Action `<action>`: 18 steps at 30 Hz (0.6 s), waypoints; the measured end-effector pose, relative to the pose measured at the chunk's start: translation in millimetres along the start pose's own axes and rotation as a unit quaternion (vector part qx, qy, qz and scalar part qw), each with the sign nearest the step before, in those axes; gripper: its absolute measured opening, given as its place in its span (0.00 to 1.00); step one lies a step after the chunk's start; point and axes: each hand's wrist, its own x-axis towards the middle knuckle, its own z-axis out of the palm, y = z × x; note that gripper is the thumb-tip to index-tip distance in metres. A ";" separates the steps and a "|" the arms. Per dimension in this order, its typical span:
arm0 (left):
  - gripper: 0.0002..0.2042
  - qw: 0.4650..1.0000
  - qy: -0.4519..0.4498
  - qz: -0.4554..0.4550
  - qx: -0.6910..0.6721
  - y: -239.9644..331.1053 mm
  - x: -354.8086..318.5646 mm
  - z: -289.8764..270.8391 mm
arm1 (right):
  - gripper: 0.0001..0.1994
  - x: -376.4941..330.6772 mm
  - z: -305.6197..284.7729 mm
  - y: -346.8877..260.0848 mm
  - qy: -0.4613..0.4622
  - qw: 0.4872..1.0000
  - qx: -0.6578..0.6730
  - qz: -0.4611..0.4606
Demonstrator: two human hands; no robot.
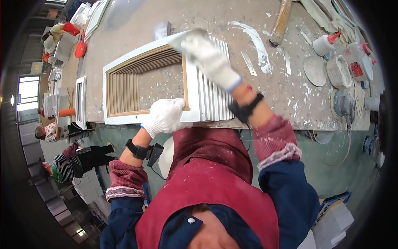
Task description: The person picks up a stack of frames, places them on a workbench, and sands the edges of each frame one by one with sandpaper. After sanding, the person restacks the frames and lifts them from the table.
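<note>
A stack of white rectangular frames (pixel 107 89) with bare wood-coloured inner edges lies on the worktable in front of me. My left hand (pixel 166 116), in a white knitted glove, is closed around the near rail by its right corner. Over the far right corner of the top frame is my right hand (pixel 207 58), also gloved and blurred by motion. A thin greyish flat piece shows under and past its fingers; its kind is too smeared to make out.
A grey block (pixel 161 30) stands behind the stack. To the right lie a brush-like wooden handle (pixel 281 20), flat metal strips (pixel 248 63), a red-tipped bottle (pixel 326 43), a white tub (pixel 338 71) and a round sander (pixel 343 103). Other people (pixel 68 164) are off to the left.
</note>
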 end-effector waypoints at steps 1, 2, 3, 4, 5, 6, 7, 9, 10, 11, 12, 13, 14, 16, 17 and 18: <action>0.26 1.000 -0.003 -0.001 0.011 -0.1 0.0 -0.8 | 0.16 17.7 -0.6 5.6 0.023 1.000 -0.002 -0.021; 0.26 1.000 -0.002 -0.003 0.021 1.3 -0.8 -0.7 | 0.16 25.6 -2.4 7.5 0.010 1.000 -0.008 -0.017; 0.26 1.000 -0.004 -0.008 0.029 1.3 -1.2 -1.6 | 0.16 30.5 -2.8 8.1 0.017 1.000 0.004 0.000; 0.26 0.999 -0.010 -0.011 0.030 1.5 -2.5 -2.2 | 0.16 23.8 -6.2 5.3 -0.026 0.999 0.022 0.031; 0.27 0.999 -0.019 -0.013 0.028 1.7 -4.0 -1.7 | 0.16 9.3 -6.5 -3.7 -0.027 1.000 0.012 0.007; 0.27 0.999 -0.020 -0.012 0.024 -0.2 -1.4 -2.9 | 0.17 -9.3 -9.9 -11.4 0.003 0.999 0.008 -0.050; 0.27 1.000 -0.010 -0.003 0.021 -1.4 -0.3 -2.6 | 0.18 -26.4 -11.7 -17.9 0.060 0.988 0.006 -0.139; 0.28 1.000 -0.004 0.007 0.014 -3.4 -0.8 0.0 | 0.22 -39.0 -9.6 -15.1 0.000 0.994 0.026 -0.103; 0.28 1.000 -0.016 0.006 0.011 -4.9 -0.4 1.4 | 0.24 -40.4 -6.1 -13.1 0.013 0.992 0.051 -0.118; 0.29 1.000 0.001 -0.014 0.000 -3.8 1.2 3.9 | 0.24 -29.8 -1.2 -0.2 -0.020 0.995 0.060 -0.073; 0.28 1.000 0.021 0.001 0.004 -4.9 -0.1 4.3 | 0.21 -14.5 4.4 12.4 -0.033 0.999 -0.001 -0.025; 0.28 1.000 0.027 0.009 0.012 -5.2 -0.6 5.0 | 0.20 12.1 11.2 32.7 -0.049 0.999 -0.002 0.006; 0.28 1.000 0.024 0.013 0.014 -5.5 -1.4 5.1 | 0.19 28.1 17.0 45.6 -0.024 1.000 0.019 -0.002; 0.27 1.000 0.016 0.015 0.011 -6.5 -2.5 4.1 | 0.18 46.2 17.6 68.7 -0.116 0.987 -0.028 0.106; 0.27 1.000 0.010 0.021 0.005 -7.8 -4.5 3.2 | 0.18 47.8 13.2 75.8 -0.119 0.986 -0.040 0.109; 0.26 0.999 0.024 0.035 -0.007 -9.1 -5.4 2.4 | 0.18 40.5 4.4 80.5 -0.156 0.979 -0.104 0.081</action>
